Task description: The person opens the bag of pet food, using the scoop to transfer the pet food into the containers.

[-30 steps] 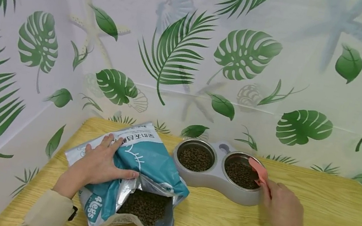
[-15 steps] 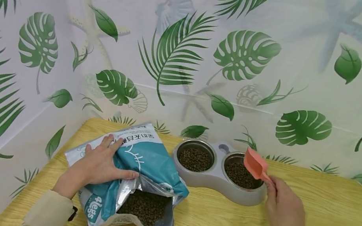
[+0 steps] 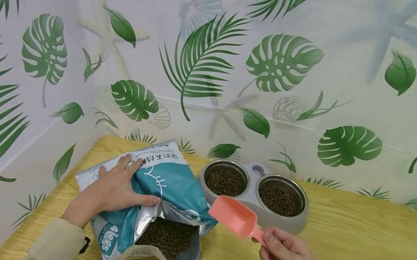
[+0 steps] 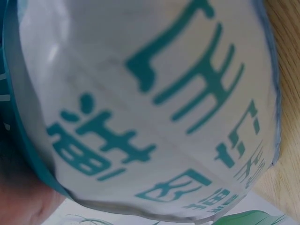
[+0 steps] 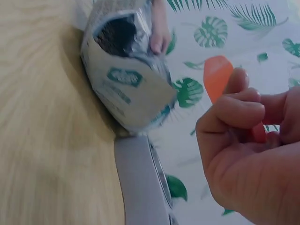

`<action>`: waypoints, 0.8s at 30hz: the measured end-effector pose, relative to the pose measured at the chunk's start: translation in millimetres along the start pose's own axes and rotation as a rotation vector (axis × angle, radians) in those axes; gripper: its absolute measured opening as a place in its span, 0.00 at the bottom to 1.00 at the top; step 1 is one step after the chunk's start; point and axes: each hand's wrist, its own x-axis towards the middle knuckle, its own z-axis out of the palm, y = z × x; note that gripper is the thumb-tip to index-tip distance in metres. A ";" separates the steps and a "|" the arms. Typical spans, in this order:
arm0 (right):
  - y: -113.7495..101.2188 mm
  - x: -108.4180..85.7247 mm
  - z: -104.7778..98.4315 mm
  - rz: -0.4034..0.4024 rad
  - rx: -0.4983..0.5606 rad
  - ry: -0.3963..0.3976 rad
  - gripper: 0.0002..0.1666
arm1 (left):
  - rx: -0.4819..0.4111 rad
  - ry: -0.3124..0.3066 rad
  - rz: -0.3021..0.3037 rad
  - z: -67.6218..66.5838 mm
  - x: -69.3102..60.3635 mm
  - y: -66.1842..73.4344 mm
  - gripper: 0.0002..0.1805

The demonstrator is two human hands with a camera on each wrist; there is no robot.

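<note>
My right hand (image 3: 290, 258) pinches the handle of a coral-pink scoop (image 3: 233, 215), held over the table in front of the bowls; no kibble shows in it. In the right wrist view the fingers curl round the handle of the scoop (image 5: 217, 77). With fingers spread, my left hand (image 3: 116, 186) rests on a teal and silver bag of kibble (image 3: 175, 179) lying on its side. The mouth of the bag gapes toward me, with brown kibble (image 3: 167, 238) inside. White bag surface with teal lettering (image 4: 206, 84) fills most of the left wrist view.
A grey double-bowl stand (image 3: 249, 210) stands behind the scoop, close to the bag. Brown kibble lies in its left metal bowl (image 3: 228, 163) and right metal bowl (image 3: 306, 201). Beyond the wooden table (image 3: 370, 249) hangs a leaf-patterned cloth (image 3: 198, 142).
The scoop has left the right bowl, moving left and toward me, and now lies level beside the bag. My right hand turned over with it. My left hand and the bag stayed still.
</note>
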 end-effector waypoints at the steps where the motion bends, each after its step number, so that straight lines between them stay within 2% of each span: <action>1: 1.1 1.6 5.6 0.017 -0.027 -0.010 0.20 | 0.000 -0.002 -0.001 0.0 0.0 0.3 0.70; 5: 6.8 8.9 28.5 0.096 -0.181 0.025 0.22 | 0.002 -0.001 -0.001 0.4 0.5 1.1 0.70; 7: 11.3 13.6 38.8 0.060 -0.353 0.044 0.20 | 0.001 0.001 0.000 0.4 0.6 1.0 0.70; 12: 25.2 25.7 61.3 -0.190 -0.839 0.065 0.12 | 0.003 -0.003 -0.004 0.4 0.6 0.7 0.71; 15: 32.8 33.2 75.8 -0.308 -1.058 0.092 0.09 | 0.004 -0.006 -0.006 0.0 0.7 0.7 0.71; 19: 42.0 41.1 94.4 -0.515 -1.429 0.192 0.07 | 0.002 -0.007 -0.006 -0.2 0.5 1.1 0.71; 21: 45.7 41.9 101.5 -0.578 -1.574 0.258 0.14 | -0.003 -0.008 -0.003 0.2 0.2 1.7 0.71; 24: 47.8 44.0 107.1 -0.587 -1.712 0.307 0.29 | -0.003 0.000 -0.002 -0.5 0.1 1.0 0.71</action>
